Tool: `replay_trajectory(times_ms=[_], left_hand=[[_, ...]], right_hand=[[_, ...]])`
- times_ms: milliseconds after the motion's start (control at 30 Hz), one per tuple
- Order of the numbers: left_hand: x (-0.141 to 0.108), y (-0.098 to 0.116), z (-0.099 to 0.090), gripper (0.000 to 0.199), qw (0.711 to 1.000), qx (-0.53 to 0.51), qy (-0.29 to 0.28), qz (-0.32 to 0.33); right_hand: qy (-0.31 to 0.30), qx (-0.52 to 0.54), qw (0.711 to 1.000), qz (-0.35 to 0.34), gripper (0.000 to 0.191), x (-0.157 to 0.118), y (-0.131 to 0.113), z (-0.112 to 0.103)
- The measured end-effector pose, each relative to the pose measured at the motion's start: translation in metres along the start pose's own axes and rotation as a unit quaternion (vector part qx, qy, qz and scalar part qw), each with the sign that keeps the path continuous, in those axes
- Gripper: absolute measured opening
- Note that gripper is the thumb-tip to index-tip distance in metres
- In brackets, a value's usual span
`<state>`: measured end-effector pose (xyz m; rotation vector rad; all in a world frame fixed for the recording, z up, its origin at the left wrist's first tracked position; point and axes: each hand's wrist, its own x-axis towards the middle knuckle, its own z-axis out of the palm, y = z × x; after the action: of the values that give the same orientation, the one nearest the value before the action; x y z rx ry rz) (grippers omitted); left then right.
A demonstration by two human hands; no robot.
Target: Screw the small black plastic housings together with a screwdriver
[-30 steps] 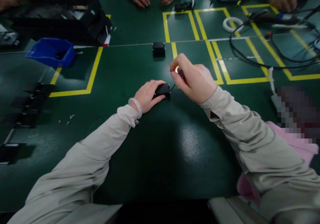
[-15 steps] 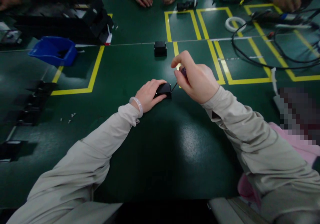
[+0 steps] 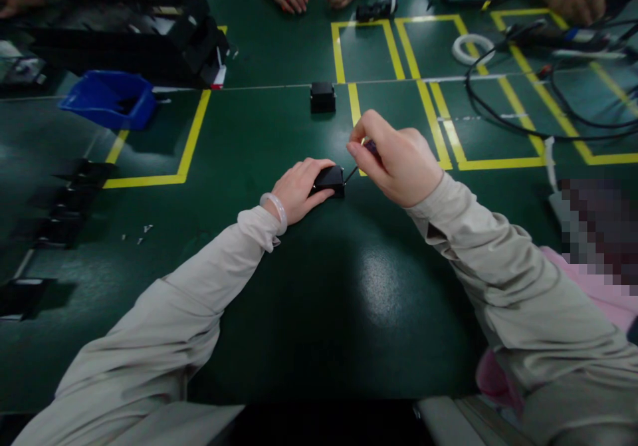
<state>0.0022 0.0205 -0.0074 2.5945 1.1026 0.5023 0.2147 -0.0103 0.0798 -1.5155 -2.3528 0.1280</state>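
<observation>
A black boxy block (image 3: 331,178) lay partly hidden, well inside the near edge of the green desk (image 3: 294,313).
The left hand's (image 3: 299,190) fingers clasped it; the right hand's (image 3: 393,160) gripped a thin dark-shafted tool (image 3: 351,173), handle mostly covered.

- Blue bin (image 3: 137,112) in front of a long black box (image 3: 189,40)
- White ring (image 3: 457,49) near a looped black cable (image 3: 469,94)
- Yellow tape lines (image 3: 149,181) on the green tabletop (image 3: 309,313)
- Pink cloth (image 3: 608,305) at the right
</observation>
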Motion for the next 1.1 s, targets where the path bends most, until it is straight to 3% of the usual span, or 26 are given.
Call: replay_trajectory(times_ms=[867,1100], left_hand=[[-0.0003,0.0032,-0.0023,0.045,1.0,-0.006,-0.008,-0.011],[-0.0001,0.0017,-0.0013,0.045,1.0,-0.008,-0.006,-0.008]], right_hand=[[0.018,0.038,0.999,-0.013,0.029,-0.0016,0.0014,-0.0003],[0.015,0.035,0.999,-0.018,0.035,-0.0006,0.0038,0.0006]])
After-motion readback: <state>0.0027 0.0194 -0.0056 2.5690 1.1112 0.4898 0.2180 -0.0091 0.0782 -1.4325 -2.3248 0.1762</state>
